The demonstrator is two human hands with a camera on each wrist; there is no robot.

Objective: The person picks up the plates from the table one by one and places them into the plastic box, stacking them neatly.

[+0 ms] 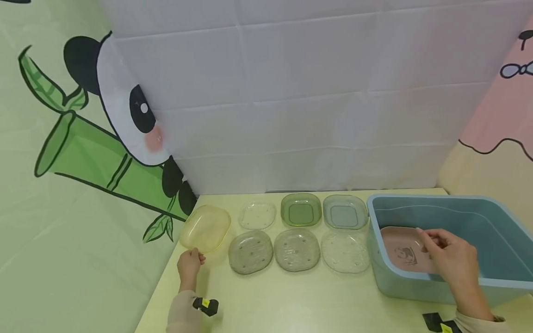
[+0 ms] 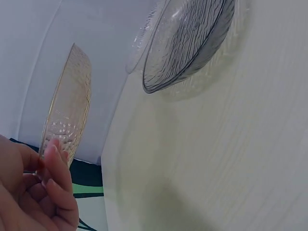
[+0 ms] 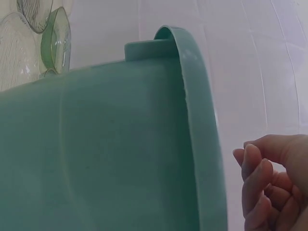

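My left hand [image 1: 190, 264] pinches the near edge of a yellow see-through plate [image 1: 205, 228]. In the left wrist view this plate [image 2: 68, 98] is tilted up on its side, clear of the table. My right hand [image 1: 451, 256] is over the left part of a blue tub [image 1: 424, 276]. Below its fingers, a pink plate [image 1: 399, 238] with a dark printed picture leans inside the tub. In the right wrist view the right hand [image 3: 274, 185] has loosely curled fingers, and nothing shows between thumb and forefinger. The pink plate is hidden there.
Several plates stand in two rows: a clear one [image 1: 257, 215], a green one [image 1: 301, 210] and a pale blue one [image 1: 345, 212] behind; two grey ones [image 1: 251, 252] and a clear one [image 1: 345, 252] in front. A cloth wall [image 1: 291, 138] borders the table [image 1: 291, 305].
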